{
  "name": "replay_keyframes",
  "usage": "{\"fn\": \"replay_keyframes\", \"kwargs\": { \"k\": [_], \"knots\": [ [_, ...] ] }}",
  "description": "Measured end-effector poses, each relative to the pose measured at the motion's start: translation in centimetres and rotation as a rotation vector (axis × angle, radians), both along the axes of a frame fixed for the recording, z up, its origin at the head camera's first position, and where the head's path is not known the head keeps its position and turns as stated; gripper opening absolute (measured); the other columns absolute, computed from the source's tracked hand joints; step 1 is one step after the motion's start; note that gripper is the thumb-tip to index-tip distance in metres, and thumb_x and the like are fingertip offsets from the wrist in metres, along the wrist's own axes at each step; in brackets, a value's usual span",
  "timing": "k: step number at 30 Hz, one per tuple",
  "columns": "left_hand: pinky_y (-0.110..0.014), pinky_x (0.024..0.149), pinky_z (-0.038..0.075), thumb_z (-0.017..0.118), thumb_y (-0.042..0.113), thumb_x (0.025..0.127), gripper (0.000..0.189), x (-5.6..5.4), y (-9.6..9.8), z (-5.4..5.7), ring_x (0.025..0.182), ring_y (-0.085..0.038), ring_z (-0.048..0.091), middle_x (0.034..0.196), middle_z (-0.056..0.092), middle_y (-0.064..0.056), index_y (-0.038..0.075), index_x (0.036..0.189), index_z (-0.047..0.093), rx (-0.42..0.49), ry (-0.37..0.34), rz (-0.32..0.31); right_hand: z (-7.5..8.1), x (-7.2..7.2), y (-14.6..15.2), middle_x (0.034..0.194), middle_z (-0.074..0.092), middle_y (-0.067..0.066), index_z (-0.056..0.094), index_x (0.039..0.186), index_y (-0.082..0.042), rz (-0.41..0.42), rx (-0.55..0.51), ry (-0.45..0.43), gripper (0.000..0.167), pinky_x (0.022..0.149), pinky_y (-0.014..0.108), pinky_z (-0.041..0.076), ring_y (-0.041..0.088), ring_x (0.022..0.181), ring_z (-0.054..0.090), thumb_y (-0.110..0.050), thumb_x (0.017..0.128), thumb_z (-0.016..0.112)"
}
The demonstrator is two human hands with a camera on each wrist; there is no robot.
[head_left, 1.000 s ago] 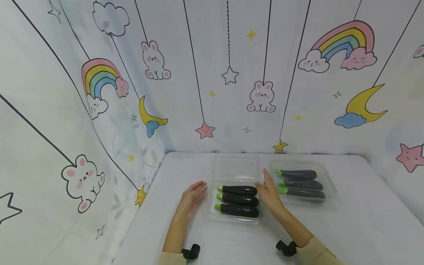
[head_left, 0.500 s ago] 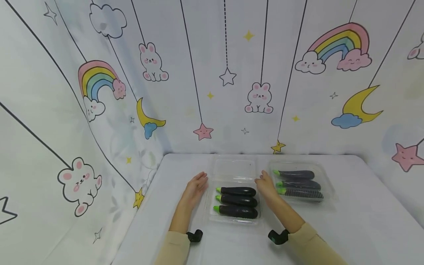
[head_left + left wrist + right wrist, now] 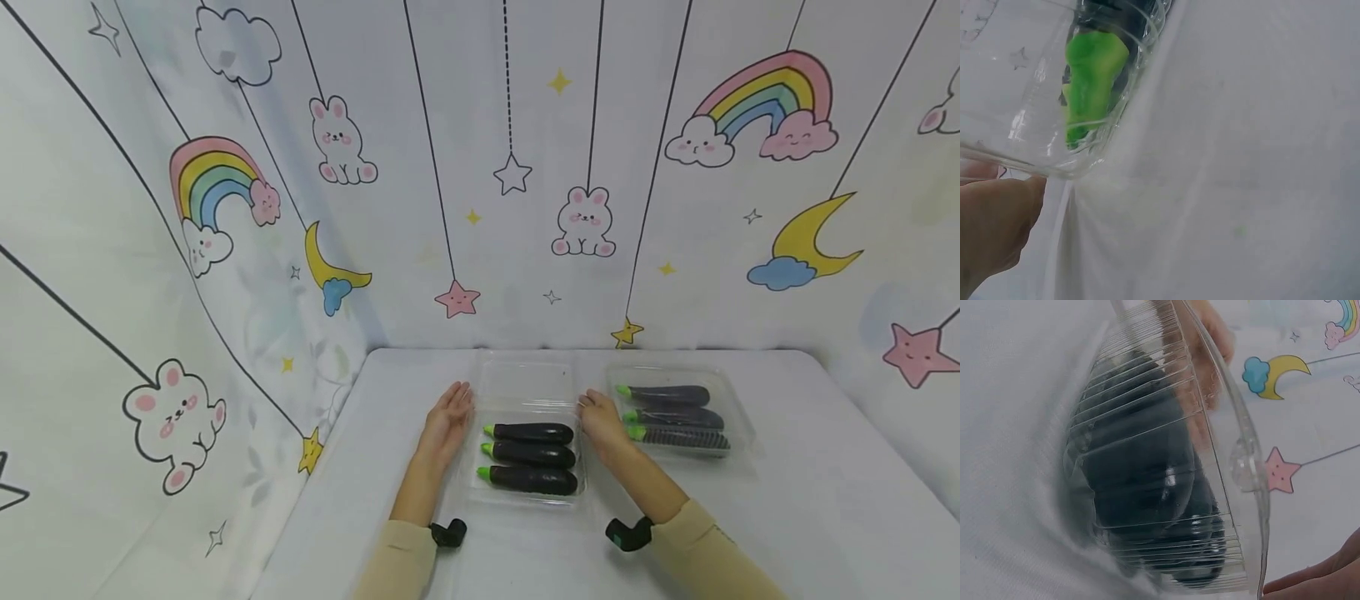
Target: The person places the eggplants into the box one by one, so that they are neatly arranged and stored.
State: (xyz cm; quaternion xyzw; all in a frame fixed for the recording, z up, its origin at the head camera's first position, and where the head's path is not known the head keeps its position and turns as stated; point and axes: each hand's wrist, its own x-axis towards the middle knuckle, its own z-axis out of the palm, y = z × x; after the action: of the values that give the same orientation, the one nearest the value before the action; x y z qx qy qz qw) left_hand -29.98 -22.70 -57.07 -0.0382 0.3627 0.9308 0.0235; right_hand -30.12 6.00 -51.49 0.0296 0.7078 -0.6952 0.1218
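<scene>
Three dark eggplants [image 3: 531, 454] with green stems lie side by side in a clear plastic clamshell box [image 3: 525, 500], stems pointing left. Its lid [image 3: 525, 379] lies folded back behind them. At the left side of the box, near the hinge, my left hand [image 3: 444, 423] has its fingers fairly straight along the edge. Opposite, my right hand [image 3: 602, 421] has its fingertips right at the lid's near-right corner. The left wrist view has a green stem [image 3: 1092, 81] inside the plastic, with my thumb side at the rim. Ribbed plastic covers dark eggplant [image 3: 1141, 450] in the right wrist view.
To the right stands a second clear box [image 3: 738, 408], closed, with three more eggplants [image 3: 675, 417] in it. The white cloth-covered table [image 3: 517, 550] ends at a curtain [image 3: 420, 167] printed with rabbits, stars and rainbows.
Both hands have moved slightly away from me, up to the hinge area of the open box. The right fingers have drawn in to the lid's corner. The eggplants keep their places.
</scene>
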Motion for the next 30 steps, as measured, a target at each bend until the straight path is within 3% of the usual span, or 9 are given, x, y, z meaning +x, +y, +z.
{"fn": "replay_keyframes", "kwargs": {
  "k": [5,12,19,26,30],
  "knots": [
    [-0.038,0.129,0.012,0.03,-0.02,0.102,0.069,0.2,0.2,0.1,0.161,-0.033,0.005,0.173,0.006,-0.022,-0.004,0.165,0.004,0.038,0.014,0.03,-0.4,-0.1,0.0,0.165,0.016,0.037,0.003,0.16,0.014,0.004,-0.046,-0.005,0.076,0.127,0.052,0.02,0.047,0.155,0.016,0.019,0.089,0.031],
    [-0.04,0.13,0.01,0.029,-0.024,0.098,0.073,0.3,0.2,0.2,0.161,-0.033,0.006,0.173,0.009,-0.022,-0.005,0.164,0.005,0.07,0.056,0.056,-0.8,-0.1,-0.1,0.169,0.016,0.028,0.003,0.164,0.007,-0.033,-0.143,0.03,0.085,0.126,0.051,0.023,0.044,0.157,0.017,0.024,0.084,0.028],
    [-0.038,0.129,0.016,0.03,-0.027,0.097,0.075,0.4,0.2,0.1,0.16,-0.033,0.01,0.173,0.012,-0.021,-0.003,0.165,0.008,0.092,0.067,0.078,-1.0,-0.2,-0.2,0.17,0.018,0.026,0.011,0.164,0.005,-0.046,-0.199,0.044,0.074,0.127,0.051,0.023,0.043,0.156,0.02,0.02,0.095,0.033],
    [-0.036,0.128,0.02,0.029,-0.028,0.096,0.076,0.5,0.3,0.2,0.16,-0.031,0.012,0.173,0.014,-0.02,-0.002,0.165,0.009,0.088,0.075,0.084,-1.2,-0.4,-0.2,0.169,0.021,0.025,0.017,0.164,0.004,-0.078,-0.256,0.042,0.081,0.124,0.051,0.03,0.042,0.154,0.027,0.027,0.087,0.032],
    [-0.036,0.127,0.023,0.027,-0.029,0.096,0.076,0.5,0.4,0.2,0.16,-0.032,0.012,0.172,0.014,-0.021,-0.003,0.165,0.008,0.1,0.08,0.091,-1.0,-0.4,-0.2,0.17,0.021,0.024,0.018,0.163,0.004,-0.103,-0.292,0.025,0.078,0.124,0.049,0.031,0.041,0.154,0.027,0.027,0.089,0.031]
  ]
}}
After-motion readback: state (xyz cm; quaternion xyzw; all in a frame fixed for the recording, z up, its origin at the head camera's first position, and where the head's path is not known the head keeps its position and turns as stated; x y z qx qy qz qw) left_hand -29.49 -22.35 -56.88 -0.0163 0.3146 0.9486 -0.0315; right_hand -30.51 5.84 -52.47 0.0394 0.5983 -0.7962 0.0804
